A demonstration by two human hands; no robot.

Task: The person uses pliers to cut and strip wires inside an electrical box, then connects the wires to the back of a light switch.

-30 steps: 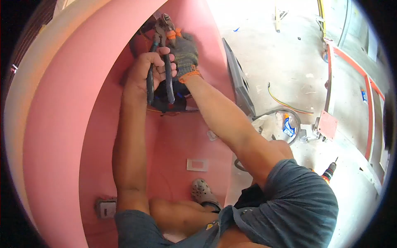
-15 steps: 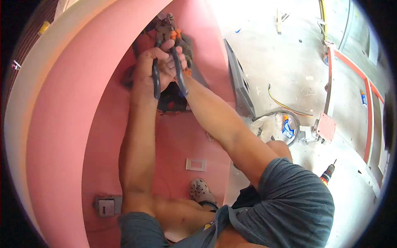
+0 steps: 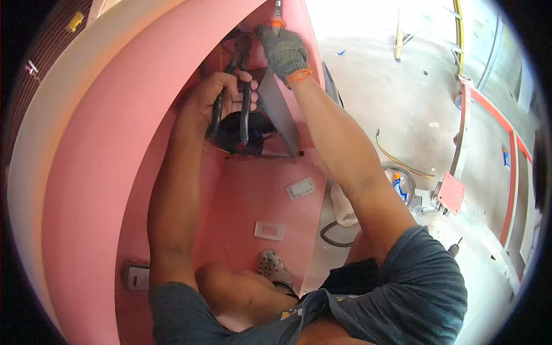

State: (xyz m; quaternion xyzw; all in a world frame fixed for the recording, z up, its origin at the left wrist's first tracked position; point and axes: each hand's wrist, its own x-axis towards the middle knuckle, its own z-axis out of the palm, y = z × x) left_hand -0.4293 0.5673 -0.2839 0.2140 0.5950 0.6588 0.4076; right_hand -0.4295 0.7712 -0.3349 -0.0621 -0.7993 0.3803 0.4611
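Observation:
My bare left hand (image 3: pixel 227 95) is closed around the dark handles of a pair of pliers (image 3: pixel 245 115). The pliers' head points up into the shadow of a pink recess, where its jaws are hard to make out. My right hand (image 3: pixel 286 54), in a grey knit glove with an orange cuff, grips an orange-handled tool with a metal shaft (image 3: pixel 278 14). Most of that tool's handle is hidden by the glove, and its tip runs out of view at the top. Below the pliers is a dark opening (image 3: pixel 238 129), with a grey panel (image 3: pixel 279 112) beside it.
On the pink surface lie a white frame (image 3: pixel 268 231) and a white plate (image 3: pixel 301 188). A wall box (image 3: pixel 137 277) sits low on the left. On the floor to the right are a yellow-green wire (image 3: pixel 397 161), a drill (image 3: pixel 454 249) and a red-and-white metal frame (image 3: pixel 512 172).
My right hand has moved up and right, away from the pliers, carrying the orange-handled tool. My left hand still holds the pliers, slightly lower. The white plate has come into fuller view.

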